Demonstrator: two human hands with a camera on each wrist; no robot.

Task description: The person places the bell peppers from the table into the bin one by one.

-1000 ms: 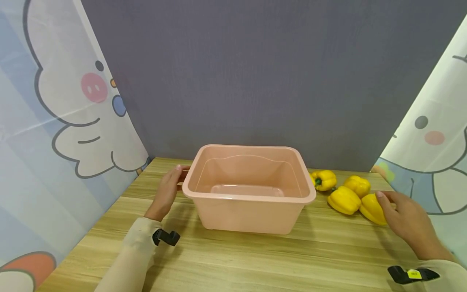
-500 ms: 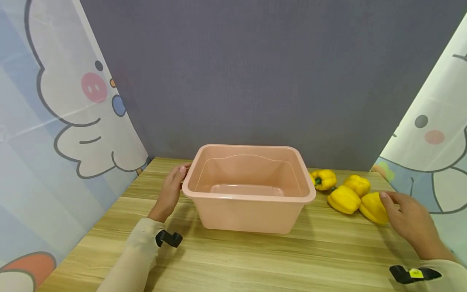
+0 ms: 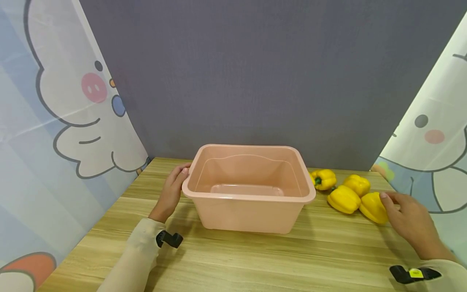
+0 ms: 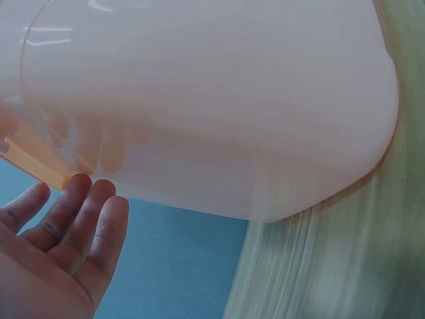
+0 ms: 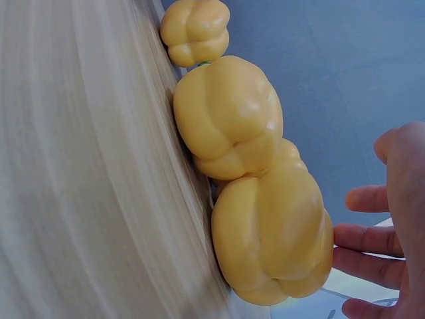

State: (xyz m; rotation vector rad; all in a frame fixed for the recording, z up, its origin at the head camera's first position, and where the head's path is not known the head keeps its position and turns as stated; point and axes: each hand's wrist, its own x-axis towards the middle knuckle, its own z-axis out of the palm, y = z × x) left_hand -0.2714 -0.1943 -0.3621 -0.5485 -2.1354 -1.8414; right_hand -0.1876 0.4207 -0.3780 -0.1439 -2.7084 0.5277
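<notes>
A pink plastic tub stands upright on the wooden table, with nothing inside it. My left hand is at the tub's left end, its fingertips at the rim. In the left wrist view the fingers are spread and gently bent beside the tub wall. Right of the tub lie several yellow bell peppers, grouped close together. The rightmost bell pepper is beside my right hand. Two fingers of that hand appear to touch the pepper's side in the right wrist view, without curling round it.
Behind the table rises a dark grey panel. Printed cartoon curtains hang on both sides. Another bell pepper is farther back, close to the tub's right end, with its green stem showing.
My left hand has shifted slightly right, closer against the tub's rim. The right hand has moved very slightly to the right; the tub stays in place.
</notes>
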